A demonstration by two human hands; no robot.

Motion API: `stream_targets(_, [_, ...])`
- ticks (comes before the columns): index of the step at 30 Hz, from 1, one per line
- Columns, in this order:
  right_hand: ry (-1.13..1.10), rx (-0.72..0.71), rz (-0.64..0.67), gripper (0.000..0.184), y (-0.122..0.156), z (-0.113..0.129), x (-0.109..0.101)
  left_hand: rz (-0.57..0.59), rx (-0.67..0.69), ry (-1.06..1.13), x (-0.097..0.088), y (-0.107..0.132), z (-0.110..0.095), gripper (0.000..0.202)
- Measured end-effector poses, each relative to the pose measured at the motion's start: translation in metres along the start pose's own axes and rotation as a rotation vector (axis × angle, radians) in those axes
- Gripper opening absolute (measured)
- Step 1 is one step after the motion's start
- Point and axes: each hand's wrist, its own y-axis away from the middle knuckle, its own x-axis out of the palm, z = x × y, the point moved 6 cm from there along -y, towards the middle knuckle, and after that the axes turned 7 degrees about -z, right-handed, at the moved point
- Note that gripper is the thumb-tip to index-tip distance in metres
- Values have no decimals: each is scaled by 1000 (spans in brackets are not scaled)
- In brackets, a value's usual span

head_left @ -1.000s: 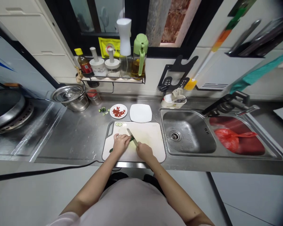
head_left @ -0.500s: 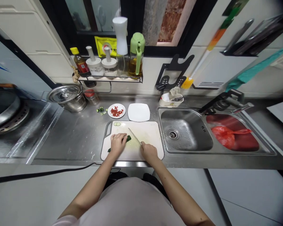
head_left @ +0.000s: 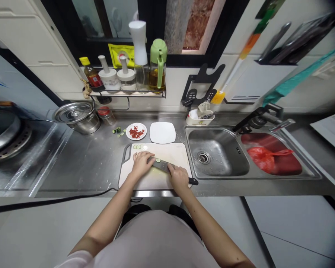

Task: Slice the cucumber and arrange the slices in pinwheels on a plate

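A kitchen knife [head_left: 163,166] is held in my right hand [head_left: 179,178], its black handle jutting out to the right past my palm. The blade lies tilted with its broad side up, and a pale cucumber slice [head_left: 158,160] rests on it. My left hand [head_left: 142,162] is at the blade's far end, fingers together and bent, thumb by the metal. What lies under those fingers is hidden, and the dark green cucumber does not show. Below both hands is a white cutting board [head_left: 181,149] with a grey rim. Cucumber slices [head_left: 137,147] lie at its upper left.
Behind the board stand a plate of chopped red pieces [head_left: 136,131] and a bare white plate [head_left: 162,133]. Green scraps [head_left: 118,131] lie left of them, near a lidded steel pot [head_left: 77,115]. A double sink [head_left: 217,152] is on the right, holding a red bag [head_left: 261,158].
The knife has turned from edge-down to broad side up, carrying a slice. My left hand has come to its blade end. The green cucumber has gone out of sight.
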Motion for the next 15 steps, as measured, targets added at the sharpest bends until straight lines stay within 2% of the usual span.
stream_targets(9, [-16, -48, -63, 44, 6, -2, -3, 173, 74, -17, 7, -13, -8, 17])
stream_targets(15, [-3, -57, -54, 45, 9, -1, -2, 223, 11, 75, 10, -11, -9, 16])
